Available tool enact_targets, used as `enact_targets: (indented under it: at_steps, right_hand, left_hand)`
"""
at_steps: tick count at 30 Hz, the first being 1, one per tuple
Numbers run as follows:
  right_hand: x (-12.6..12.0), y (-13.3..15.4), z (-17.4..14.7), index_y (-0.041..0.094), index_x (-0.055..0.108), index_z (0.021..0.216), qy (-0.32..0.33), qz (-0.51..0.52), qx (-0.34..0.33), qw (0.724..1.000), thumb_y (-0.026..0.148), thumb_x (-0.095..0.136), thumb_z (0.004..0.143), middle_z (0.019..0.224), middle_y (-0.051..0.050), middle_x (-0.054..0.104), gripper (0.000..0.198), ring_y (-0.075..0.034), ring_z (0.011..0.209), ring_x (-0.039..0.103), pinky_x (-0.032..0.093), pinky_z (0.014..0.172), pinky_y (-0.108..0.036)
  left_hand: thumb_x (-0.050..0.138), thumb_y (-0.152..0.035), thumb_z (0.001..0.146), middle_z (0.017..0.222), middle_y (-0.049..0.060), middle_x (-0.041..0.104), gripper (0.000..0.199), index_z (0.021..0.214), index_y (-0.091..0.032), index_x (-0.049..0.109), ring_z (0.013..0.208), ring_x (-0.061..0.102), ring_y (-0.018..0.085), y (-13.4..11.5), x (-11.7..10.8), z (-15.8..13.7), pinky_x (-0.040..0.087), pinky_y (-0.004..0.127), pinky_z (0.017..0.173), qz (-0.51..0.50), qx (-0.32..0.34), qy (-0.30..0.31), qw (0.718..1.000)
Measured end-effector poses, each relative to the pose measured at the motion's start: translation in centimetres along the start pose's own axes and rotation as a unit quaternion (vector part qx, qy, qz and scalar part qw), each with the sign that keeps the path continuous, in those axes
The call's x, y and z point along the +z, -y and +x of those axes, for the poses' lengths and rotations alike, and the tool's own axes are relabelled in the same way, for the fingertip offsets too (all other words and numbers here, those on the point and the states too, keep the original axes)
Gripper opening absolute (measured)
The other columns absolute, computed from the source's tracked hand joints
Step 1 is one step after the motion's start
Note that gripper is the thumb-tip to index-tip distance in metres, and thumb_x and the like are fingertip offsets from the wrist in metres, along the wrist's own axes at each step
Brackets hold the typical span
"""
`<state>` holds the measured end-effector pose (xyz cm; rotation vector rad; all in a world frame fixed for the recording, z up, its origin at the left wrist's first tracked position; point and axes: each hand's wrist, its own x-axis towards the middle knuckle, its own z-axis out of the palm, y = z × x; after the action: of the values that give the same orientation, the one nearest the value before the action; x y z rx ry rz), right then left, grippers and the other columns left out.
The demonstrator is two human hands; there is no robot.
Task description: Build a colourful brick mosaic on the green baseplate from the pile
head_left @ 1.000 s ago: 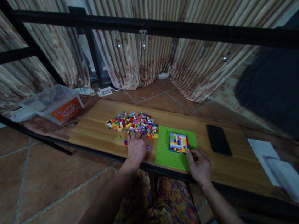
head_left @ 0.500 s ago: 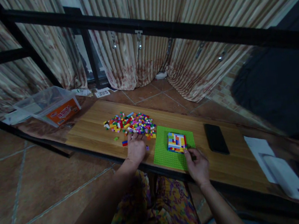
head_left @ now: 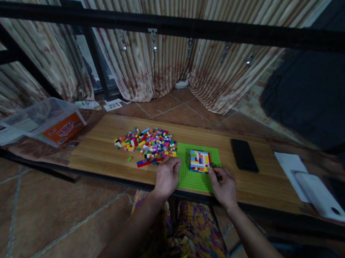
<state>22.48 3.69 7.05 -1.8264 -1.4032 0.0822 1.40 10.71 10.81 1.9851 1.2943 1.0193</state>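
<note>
A green studded baseplate lies on the wooden table, bearing a low square build of multicoloured toy bricks. At the build's near right corner, my right hand has its thumb and forefinger against the bricks, with the other fingers curled. My left hand is over the plate's left edge, fingers pinched together; whatever is between them is too small to make out. Left of the plate spreads a heap of loose toy bricks. A red and blue brick strip lies in front of the heap.
A black phone lies right of the baseplate on the table. White paper and a white device are at the far right. A clear plastic box stands beyond the left end. A black metal bar crosses above.
My left hand has moved right, from the loose bricks to the baseplate's left edge, with its fingers pinched. My right hand stays at the build's corner. The whole view has shifted slightly.
</note>
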Motion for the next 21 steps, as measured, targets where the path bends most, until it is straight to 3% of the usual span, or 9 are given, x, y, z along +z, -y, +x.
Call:
enact_targets:
  at_steps: [5,15,21]
  right_hand:
    - [0.0,0.1,0.0,0.019,0.063,0.078,0.003,-0.009,-0.002,1.0,0.052,0.049,0.089,0.074,-0.004,0.063,0.038,-0.019,0.074,0.058,0.041,0.071,-0.031]
    - [0.0,0.1,0.1,0.019,0.062,0.078,0.004,-0.01,-0.005,1.0,0.053,0.048,0.088,0.073,-0.005,0.062,0.039,-0.019,0.072,0.056,0.041,0.07,-0.031]
    - [0.0,0.1,0.0,0.02,0.062,0.078,0.005,-0.009,-0.004,1.0,0.053,0.048,0.089,0.073,-0.004,0.062,0.038,-0.019,0.073,0.057,0.04,0.071,-0.031]
  left_hand:
    - [0.054,-0.014,0.087,0.088,0.002,0.071,0.018,0.093,-0.019,0.07,0.082,0.066,0.014,-1.5,2.8,-1.1,0.052,0.025,0.079,-0.116,-0.066,-0.008,0.991]
    - [0.051,-0.009,0.086,0.089,0.003,0.067,0.02,0.091,-0.019,0.068,0.085,0.064,0.015,-1.6,4.0,-1.0,0.051,0.026,0.08,-0.061,-0.03,0.027,0.997]
    - [0.053,-0.01,0.086,0.087,0.002,0.068,0.018,0.085,-0.02,0.068,0.086,0.065,0.015,-1.6,4.2,-0.9,0.05,0.026,0.082,-0.084,-0.025,0.017,0.996]
